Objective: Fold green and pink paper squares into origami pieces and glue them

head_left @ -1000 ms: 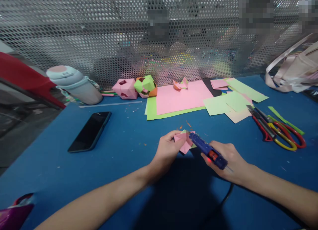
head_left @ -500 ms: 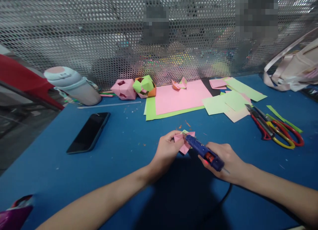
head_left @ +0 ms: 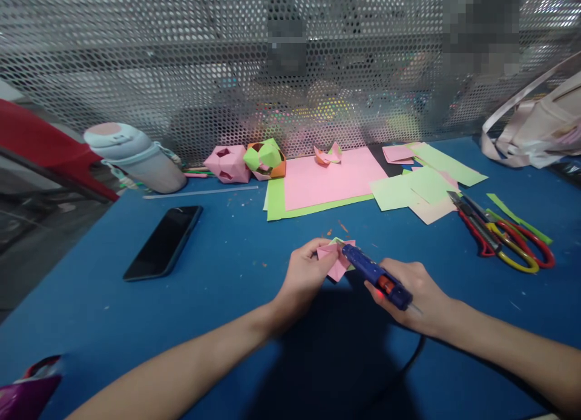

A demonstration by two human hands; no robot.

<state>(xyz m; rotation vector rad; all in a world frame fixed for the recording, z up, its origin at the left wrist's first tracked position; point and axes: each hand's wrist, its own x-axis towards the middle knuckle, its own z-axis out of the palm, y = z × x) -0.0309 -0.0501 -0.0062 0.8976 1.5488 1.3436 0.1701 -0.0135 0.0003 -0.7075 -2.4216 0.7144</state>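
Note:
My left hand (head_left: 303, 279) pinches a folded piece of pink and green paper (head_left: 336, 267) just above the blue table. Wrapped round a dark blue hot glue gun (head_left: 370, 269) is my right hand (head_left: 411, 293). The gun's nozzle is at the folded paper's upper right part; whether it touches cannot be made out. A clear glue stick pokes from the gun's back end, and a red light glows by my right fingers. A black cord runs down from under that hand.
Pink sheets (head_left: 336, 181) bear a small folded paper piece (head_left: 328, 154). Paper models (head_left: 227, 164), a bottle (head_left: 136, 157) and a phone (head_left: 163, 243) are leftward. Scissors (head_left: 517, 250), a red-handled cutter (head_left: 474, 226) and green sheets (head_left: 408, 189) are rightward. A perforated metal screen (head_left: 204, 63) stands behind.
The glue gun's tip shifted left over the folded paper, then back slightly to the right. My left hand keeps its hold with almost no movement.

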